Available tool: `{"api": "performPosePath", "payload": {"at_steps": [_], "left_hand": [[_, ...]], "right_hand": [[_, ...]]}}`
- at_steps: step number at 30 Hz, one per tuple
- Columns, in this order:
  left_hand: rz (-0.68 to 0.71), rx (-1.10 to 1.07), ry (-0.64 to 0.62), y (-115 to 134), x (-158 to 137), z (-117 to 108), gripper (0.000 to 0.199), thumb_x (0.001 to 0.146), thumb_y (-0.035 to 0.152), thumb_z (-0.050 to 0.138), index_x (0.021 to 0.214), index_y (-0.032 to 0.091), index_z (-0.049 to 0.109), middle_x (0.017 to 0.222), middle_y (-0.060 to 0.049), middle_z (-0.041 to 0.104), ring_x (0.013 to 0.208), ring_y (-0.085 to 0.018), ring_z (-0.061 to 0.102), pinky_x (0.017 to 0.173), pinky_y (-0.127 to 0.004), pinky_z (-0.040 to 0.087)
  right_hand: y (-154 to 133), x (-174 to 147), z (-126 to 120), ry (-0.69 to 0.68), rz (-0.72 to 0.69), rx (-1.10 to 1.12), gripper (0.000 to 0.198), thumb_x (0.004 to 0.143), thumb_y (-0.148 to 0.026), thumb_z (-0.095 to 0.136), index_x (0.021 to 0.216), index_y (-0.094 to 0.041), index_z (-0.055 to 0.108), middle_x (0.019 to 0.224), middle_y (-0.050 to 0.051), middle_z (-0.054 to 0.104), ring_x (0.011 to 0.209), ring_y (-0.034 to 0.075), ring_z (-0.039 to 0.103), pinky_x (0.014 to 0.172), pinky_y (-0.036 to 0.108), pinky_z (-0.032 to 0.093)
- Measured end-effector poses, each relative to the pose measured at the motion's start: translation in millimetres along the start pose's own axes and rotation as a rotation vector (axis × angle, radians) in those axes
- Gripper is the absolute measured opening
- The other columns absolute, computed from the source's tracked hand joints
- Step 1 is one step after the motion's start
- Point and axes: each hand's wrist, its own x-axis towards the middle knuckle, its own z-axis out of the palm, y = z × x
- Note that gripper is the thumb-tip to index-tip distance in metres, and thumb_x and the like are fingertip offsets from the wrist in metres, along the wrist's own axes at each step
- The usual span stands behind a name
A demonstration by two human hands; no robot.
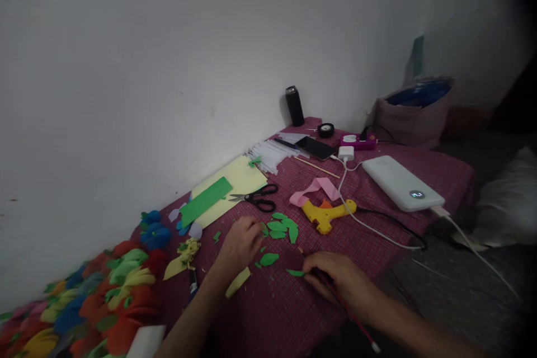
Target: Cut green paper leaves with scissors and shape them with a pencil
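Note:
My right hand is closed around a red-and-black pencil, its pale end pointing down toward me. A green leaf-shaped cutout sticks out at the same fingertips. My left hand lies over the cloth with its fingers curled together, beside a small pile of green leaf cutouts. Whether something is pinched in it is hidden. Another green leaf and small green scraps lie between the hands. A pale yellow strip rests beside my left forearm. Black-handled scissors lie partly open beyond my left hand.
A yellow glue gun touches pink ribbon. A green sheet overlaps yellow sheets. White sticks, a phone, and a corded power bank lie farther off. Colourful flowers crowd the left.

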Motion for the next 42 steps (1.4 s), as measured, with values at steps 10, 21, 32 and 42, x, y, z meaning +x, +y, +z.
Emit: {"api": "performPosePath", "payload": {"at_steps": [10,21,32,42], "left_hand": [[0.141,0.007,-0.182,12,18,5,0.02,0.088,0.014,0.048,0.102,0.02,0.06,0.105,-0.008,0.062,0.102,-0.022,0.054,0.092,-0.037,0.037],[-0.035,-0.206,-0.145,8,27,10,0.019,0.089,0.019,0.044,0.093,0.019,0.063,0.091,-0.004,0.068,0.086,-0.017,0.061,0.08,-0.027,0.043],[-0.193,-0.308,-0.004,-1,40,13,0.022,0.086,0.015,0.044,0.098,0.016,0.063,0.097,-0.007,0.065,0.093,-0.019,0.058,0.085,-0.032,0.043],[0.23,-0.143,-0.07,36,34,4,0.03,0.084,0.011,0.053,0.111,0.021,0.057,0.117,-0.007,0.055,0.108,-0.021,0.048,0.093,-0.036,0.038]], "right_hand": [[-1,1,-1,-0.006,-0.008,0.009,0.015,0.084,-0.015,0.047,0.079,-0.021,0.06,0.069,-0.002,0.06,0.062,0.012,0.053,0.06,0.022,0.04],[-1,1,-2,0.0,-0.024,0.014,0.017,0.085,-0.014,0.046,0.081,-0.021,0.061,0.071,0.0,0.061,0.062,0.012,0.054,0.06,0.024,0.04],[-2,1,-2,-0.013,0.005,0.007,0.017,0.085,-0.015,0.045,0.078,-0.022,0.059,0.07,-0.001,0.06,0.062,0.012,0.054,0.059,0.023,0.04],[1,-1,-2,-0.015,-0.058,-0.017,0.013,0.083,-0.012,0.049,0.081,-0.019,0.06,0.069,0.0,0.06,0.06,0.011,0.053,0.058,0.021,0.038]]}}
